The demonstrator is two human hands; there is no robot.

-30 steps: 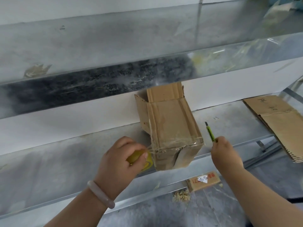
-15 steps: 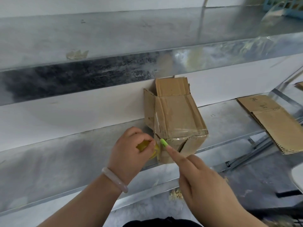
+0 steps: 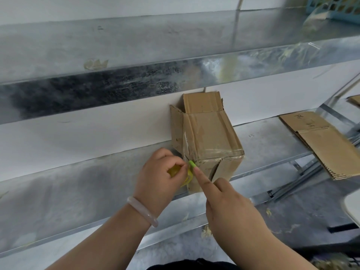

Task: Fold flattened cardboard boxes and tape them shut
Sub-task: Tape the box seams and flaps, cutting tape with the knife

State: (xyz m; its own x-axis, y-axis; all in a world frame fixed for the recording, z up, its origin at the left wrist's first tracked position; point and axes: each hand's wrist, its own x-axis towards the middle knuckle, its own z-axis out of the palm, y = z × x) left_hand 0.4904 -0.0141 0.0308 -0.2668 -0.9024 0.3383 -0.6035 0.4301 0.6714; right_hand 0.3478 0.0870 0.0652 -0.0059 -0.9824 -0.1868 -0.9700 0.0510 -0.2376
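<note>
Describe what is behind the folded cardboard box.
A white wall stands behind the cardboard box, facing its open flaps. The gap between them and the box's inside are hidden.

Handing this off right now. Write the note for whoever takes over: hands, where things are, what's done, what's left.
Left hand: grips the yellow tape roll beside the box's near left corner.
Right hand: holds the green cutter, index finger laid along it, tip at the tape between the roll and the box.
Box: on the metal shelf, near end folded and taped, far flaps open toward the wall.
Flattened cardboard: on the shelf to the right.
Done: box folded, near end taped.
Left: probably cut the tape free and press it down, then fold and tape the flattened cardboard.
</note>
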